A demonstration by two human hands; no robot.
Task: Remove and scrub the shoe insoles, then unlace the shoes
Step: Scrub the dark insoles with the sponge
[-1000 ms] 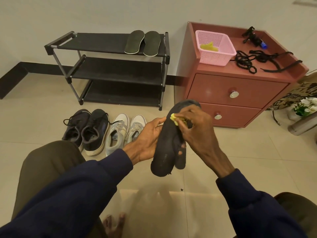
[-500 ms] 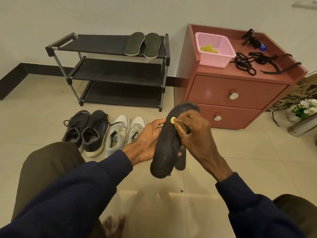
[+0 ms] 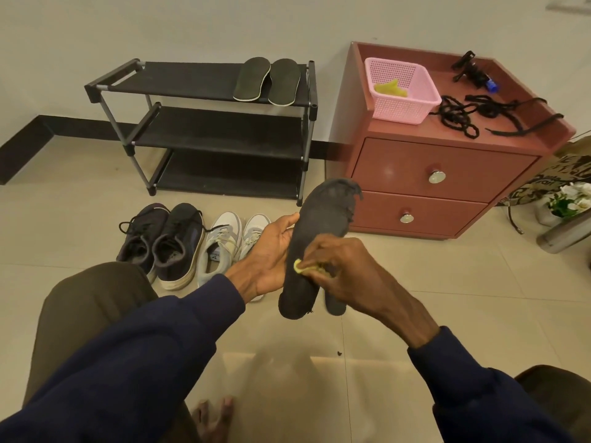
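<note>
My left hand (image 3: 271, 254) grips a worn black insole (image 3: 323, 225) upright in front of me; a second dark insole end (image 3: 335, 305) shows behind it. My right hand (image 3: 342, 270) presses a small yellow scrubber (image 3: 302, 266) against the insole's lower half. Two more insoles (image 3: 267, 79) lie on the top shelf of the black shoe rack (image 3: 198, 81). A pair of dark laced sneakers (image 3: 163, 244) and a pair of white sneakers (image 3: 230, 241) stand on the floor below the rack.
A red two-drawer cabinet (image 3: 447, 174) stands at the right, bearing a pink basket (image 3: 399, 100) with a yellow cloth, loose black laces (image 3: 473, 116) and a dark gadget. White flowers (image 3: 572, 199) and a metal bottle sit far right. My knees frame the tiled floor.
My right hand with the yellow scrubber has slid down from the insole's toe end to its lower half. The left hand keeps its hold.
</note>
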